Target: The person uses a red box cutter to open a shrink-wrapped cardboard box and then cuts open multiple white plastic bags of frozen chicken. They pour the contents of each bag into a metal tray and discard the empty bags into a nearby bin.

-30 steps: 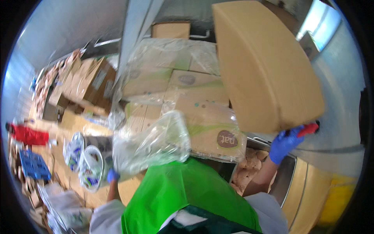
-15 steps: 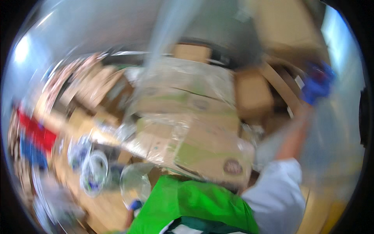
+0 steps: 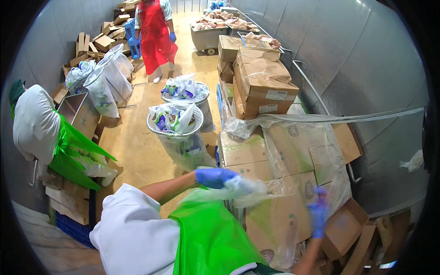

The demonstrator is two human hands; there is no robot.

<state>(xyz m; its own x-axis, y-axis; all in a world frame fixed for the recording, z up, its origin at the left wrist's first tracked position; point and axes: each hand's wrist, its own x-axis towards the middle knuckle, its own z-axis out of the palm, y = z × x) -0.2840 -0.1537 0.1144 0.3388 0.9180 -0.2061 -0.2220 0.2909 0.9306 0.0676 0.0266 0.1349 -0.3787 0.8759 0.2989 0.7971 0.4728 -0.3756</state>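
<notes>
Right hand [image 3: 317, 215] dropped from overhead; left hand [image 3: 214, 177] grips plastic wrap [image 3: 293, 120], stretched rightward

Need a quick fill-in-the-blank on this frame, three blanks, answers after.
1. Both hands wear ____ gloves.
2. The left hand grips clear plastic wrap stretched over stacked ____ boxes.
3. The person's apron is ____; the right hand is blurred near the wrapped stack.

Missing words: blue; cardboard; green

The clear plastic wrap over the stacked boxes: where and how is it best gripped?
Probably the loose bunched edge of the wrap, where the left hand already meets it, coming from the near side. There it stands off the boxes; farther right it looks stretched flat.
</notes>
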